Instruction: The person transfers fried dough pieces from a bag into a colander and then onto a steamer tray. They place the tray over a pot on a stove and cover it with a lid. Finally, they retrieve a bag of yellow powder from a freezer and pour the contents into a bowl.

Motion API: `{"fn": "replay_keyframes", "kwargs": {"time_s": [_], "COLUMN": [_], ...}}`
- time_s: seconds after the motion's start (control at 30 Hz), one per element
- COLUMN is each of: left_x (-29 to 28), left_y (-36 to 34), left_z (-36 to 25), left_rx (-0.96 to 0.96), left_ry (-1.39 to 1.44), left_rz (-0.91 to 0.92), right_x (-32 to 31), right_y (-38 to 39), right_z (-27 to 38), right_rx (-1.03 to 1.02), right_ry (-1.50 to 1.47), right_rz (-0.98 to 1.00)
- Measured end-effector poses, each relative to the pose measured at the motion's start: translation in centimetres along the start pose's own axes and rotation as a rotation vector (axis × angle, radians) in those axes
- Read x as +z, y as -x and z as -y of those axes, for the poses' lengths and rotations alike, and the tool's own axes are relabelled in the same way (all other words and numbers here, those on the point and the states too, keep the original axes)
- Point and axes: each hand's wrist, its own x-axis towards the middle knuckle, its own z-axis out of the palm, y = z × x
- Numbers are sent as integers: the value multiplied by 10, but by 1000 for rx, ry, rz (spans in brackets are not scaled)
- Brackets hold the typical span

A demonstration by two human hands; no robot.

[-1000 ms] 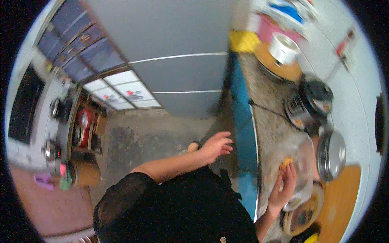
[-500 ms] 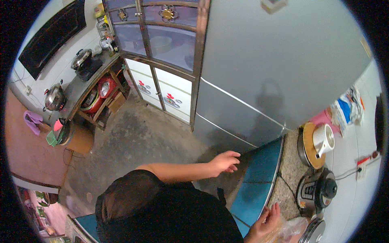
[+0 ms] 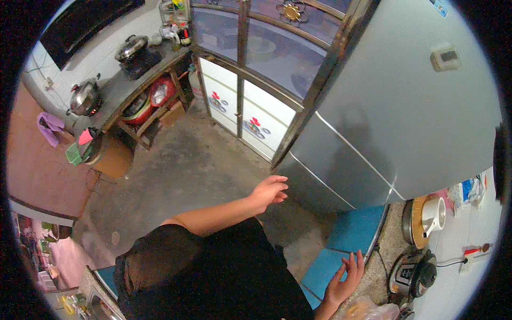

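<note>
My left hand (image 3: 270, 193) hangs in the air over the concrete floor, its fingers loosely bent and apart, with nothing in it. The tall grey refrigerator (image 3: 405, 106) stands beyond it, not touched. At the lower right my right hand (image 3: 345, 280) is raised with its fingers spread and holds nothing. It appears in front of the blue counter front (image 3: 346, 229), near the speckled countertop's edge. A clear plastic bag (image 3: 370, 310) lies close to that hand. An electric pressure cooker (image 3: 412, 274) stands farther along the countertop.
Against the refrigerator stands a cabinet (image 3: 266, 120) with glass upper doors and white lower ones. A worktop (image 3: 114, 101) at the far left carries two metal pots. A white pot (image 3: 433, 214) sits by a round wooden board (image 3: 415, 221). Below the worktop is a brown bin (image 3: 113, 159).
The view has turned, so the cabinet and refrigerator sit farther right. My left hand appears farther left and higher. My right hand has risen, its fingers more spread.
</note>
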Motion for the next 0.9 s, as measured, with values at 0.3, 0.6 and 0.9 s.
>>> {"fn": "replay_keyframes", "kwargs": {"time_s": [0.3,0.6,0.9], "left_x": [-55,-69,-198], "left_y": [29,-12,-79], "left_z": [-58,-113,-281], "left_rx": [52,95,266], "left_ry": [-109,-86,-106], "left_rz": [-54,255,277], "right_x": [41,89,233], "right_y": [50,-5,-235], "right_z": [27,99,311], "right_rx": [47,186,-403], "right_ry": [-94,-232,-134], "right_rz": [-9,-109,59]}}
